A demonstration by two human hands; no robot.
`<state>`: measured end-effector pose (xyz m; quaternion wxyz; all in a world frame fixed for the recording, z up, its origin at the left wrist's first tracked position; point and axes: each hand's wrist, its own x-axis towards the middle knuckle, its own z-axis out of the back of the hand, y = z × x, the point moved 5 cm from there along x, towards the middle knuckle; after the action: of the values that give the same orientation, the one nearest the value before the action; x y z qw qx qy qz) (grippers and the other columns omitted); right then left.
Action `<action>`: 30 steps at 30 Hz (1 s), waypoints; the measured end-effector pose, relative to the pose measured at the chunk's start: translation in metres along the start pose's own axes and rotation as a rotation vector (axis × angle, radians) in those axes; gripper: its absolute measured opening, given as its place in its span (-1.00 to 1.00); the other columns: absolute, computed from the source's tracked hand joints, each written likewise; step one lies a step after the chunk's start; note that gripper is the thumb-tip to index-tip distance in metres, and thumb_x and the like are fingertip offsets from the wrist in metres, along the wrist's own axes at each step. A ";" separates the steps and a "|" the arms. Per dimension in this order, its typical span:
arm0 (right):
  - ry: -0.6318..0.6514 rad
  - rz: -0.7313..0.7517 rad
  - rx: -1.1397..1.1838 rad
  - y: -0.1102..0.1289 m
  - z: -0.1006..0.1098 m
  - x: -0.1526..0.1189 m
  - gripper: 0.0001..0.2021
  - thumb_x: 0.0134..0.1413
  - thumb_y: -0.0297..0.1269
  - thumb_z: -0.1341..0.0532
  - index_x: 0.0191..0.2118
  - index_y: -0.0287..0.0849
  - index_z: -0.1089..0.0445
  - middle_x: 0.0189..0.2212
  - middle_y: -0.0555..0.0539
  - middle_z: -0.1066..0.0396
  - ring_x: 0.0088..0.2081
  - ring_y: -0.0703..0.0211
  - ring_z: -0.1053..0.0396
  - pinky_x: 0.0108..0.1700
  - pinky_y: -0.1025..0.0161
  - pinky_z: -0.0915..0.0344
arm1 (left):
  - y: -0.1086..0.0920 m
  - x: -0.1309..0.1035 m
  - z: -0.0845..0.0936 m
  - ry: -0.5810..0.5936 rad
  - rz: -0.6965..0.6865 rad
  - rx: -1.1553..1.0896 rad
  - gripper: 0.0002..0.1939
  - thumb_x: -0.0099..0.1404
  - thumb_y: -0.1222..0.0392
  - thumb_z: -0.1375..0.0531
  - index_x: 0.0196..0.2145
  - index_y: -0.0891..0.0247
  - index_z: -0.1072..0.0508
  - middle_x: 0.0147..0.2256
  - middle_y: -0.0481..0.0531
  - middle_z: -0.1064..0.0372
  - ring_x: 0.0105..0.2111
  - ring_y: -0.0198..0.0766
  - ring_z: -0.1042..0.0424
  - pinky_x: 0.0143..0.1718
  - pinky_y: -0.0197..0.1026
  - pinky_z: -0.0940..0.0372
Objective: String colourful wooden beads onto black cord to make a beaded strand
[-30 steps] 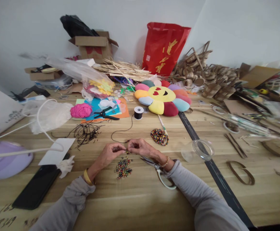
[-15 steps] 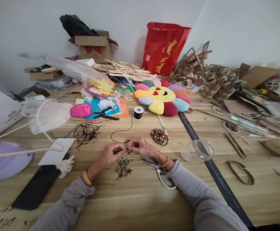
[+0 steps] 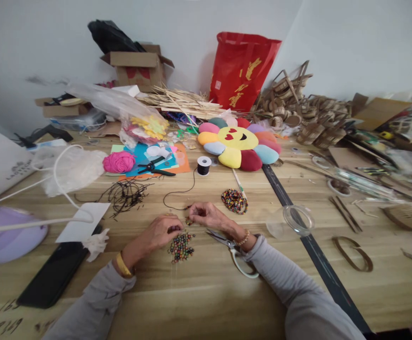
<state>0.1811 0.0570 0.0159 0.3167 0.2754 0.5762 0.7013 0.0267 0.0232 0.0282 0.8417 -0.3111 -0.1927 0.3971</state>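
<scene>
A wood-grain worktop [image 3: 191, 302] meets a pale wall [image 3: 188, 28]. The right hand's [image 3: 207, 215] fingers pinch the black cord [image 3: 170, 206], a few beads [image 3: 189, 221] at their tips. The left hand's [image 3: 158, 232] fingers curl just beside the bead pile [image 3: 181, 248]; whether they grip anything, I cannot tell. Scissors [image 3: 232, 245] lie by the right wrist, the spool [image 3: 204, 165] beyond both hands.

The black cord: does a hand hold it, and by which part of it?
The right hand pinches the black cord between thumb and fingertips, apparently by its beaded end. Whether the left hand holds anything cannot be told.
</scene>
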 end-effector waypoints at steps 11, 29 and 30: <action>0.001 0.001 -0.004 -0.002 0.000 0.000 -0.75 0.08 -0.13 -0.22 -0.40 -0.25 -0.33 -0.57 0.10 -0.19 -0.53 0.37 -0.06 -0.48 0.38 -0.01 | 0.004 -0.003 -0.005 0.070 -0.056 0.092 -0.81 0.26 0.31 -0.15 -0.31 0.21 -0.58 -0.34 0.07 -0.46 -0.31 -0.18 -0.42 -0.22 -0.22 -0.24; 0.001 -0.007 0.016 0.002 -0.001 0.000 -0.75 0.06 -0.14 -0.24 -0.42 -0.25 -0.32 -0.58 0.10 -0.19 -0.54 0.38 -0.06 -0.49 0.39 -0.01 | 0.007 -0.010 0.000 0.134 -0.068 0.109 -0.84 0.30 0.25 -0.16 -0.37 0.23 -0.54 -0.39 0.03 -0.46 -0.33 -0.23 -0.41 -0.24 -0.25 -0.22; -0.001 -0.006 0.012 0.002 -0.001 -0.001 -0.75 0.06 -0.13 -0.24 -0.42 -0.24 -0.32 -0.58 0.09 -0.20 -0.54 0.38 -0.07 -0.48 0.39 -0.02 | 0.006 -0.010 -0.001 0.142 -0.062 0.128 -0.84 0.30 0.26 -0.15 -0.37 0.24 -0.54 -0.39 0.03 -0.46 -0.33 -0.23 -0.41 -0.24 -0.25 -0.21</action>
<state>0.1803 0.0555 0.0181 0.3176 0.2758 0.5809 0.6968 0.0181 0.0177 0.0229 0.8833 -0.2780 -0.1164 0.3590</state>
